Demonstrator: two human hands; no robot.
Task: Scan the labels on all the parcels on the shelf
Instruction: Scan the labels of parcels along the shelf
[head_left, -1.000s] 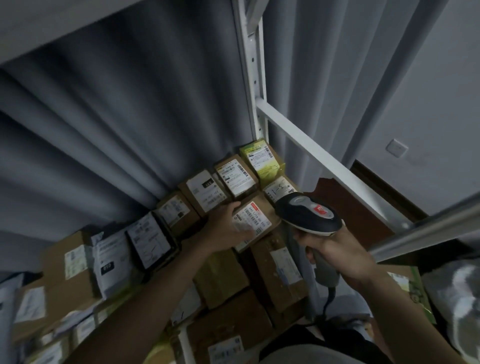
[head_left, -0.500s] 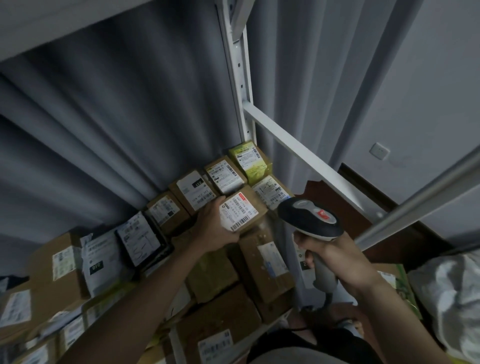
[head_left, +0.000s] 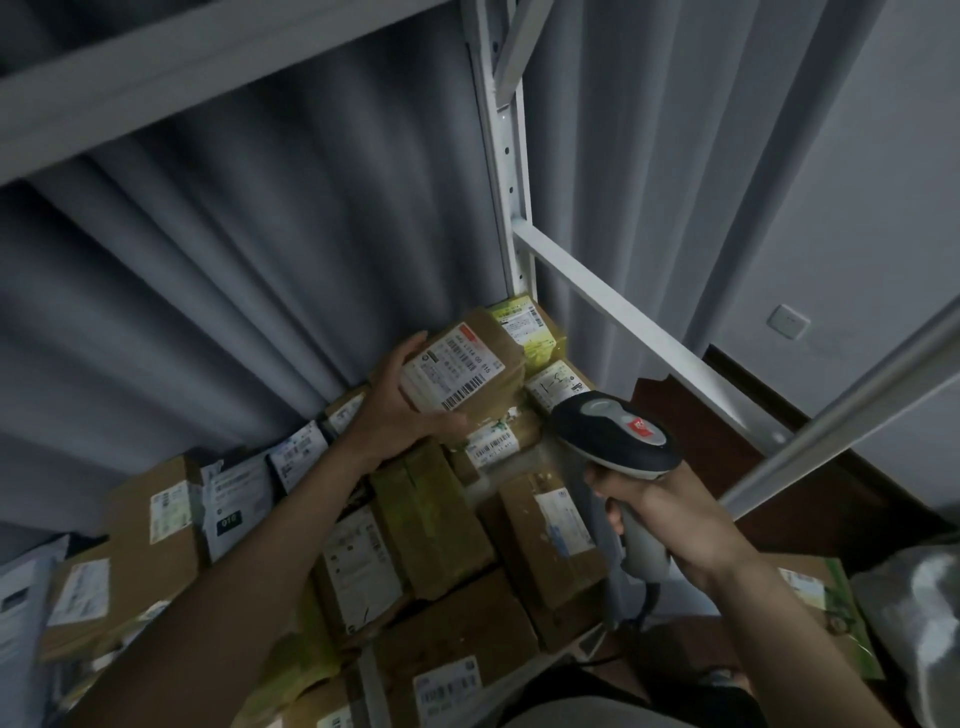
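Nearest the camera, at about 5 o'clock in the view, the right hand (head_left: 670, 514) is wrapped around the grey handle of a barcode scanner (head_left: 615, 441); the scanner's dark head, with a red mark on top, points up and left toward 11 o'clock. Low at 6 o'clock a brown box (head_left: 457, 639) with a barcoded label lies on the shelf, and beside it toward 4 o'clock another brown box (head_left: 545, 540) with a white label sits just left of the scanner handle. At 8 o'clock lie a larger cardboard box (head_left: 150, 530) and a white mailer bag (head_left: 236, 506).

Further in, near the centre, the left hand (head_left: 402, 408) grips a small brown parcel (head_left: 467, 366), thumb up its left edge and fingers curled under its lower side. The parcel is tilted with its label (head_left: 454, 371) facing the camera, barcode along the lower right edge. It is held above the other parcels, up and to the left of the scanner head, apart from it.

Behind it at 1 o'clock a yellow-green parcel (head_left: 527, 327) stands against the white shelf upright (head_left: 506, 171). A grey curtain (head_left: 260, 270) hangs beyond.
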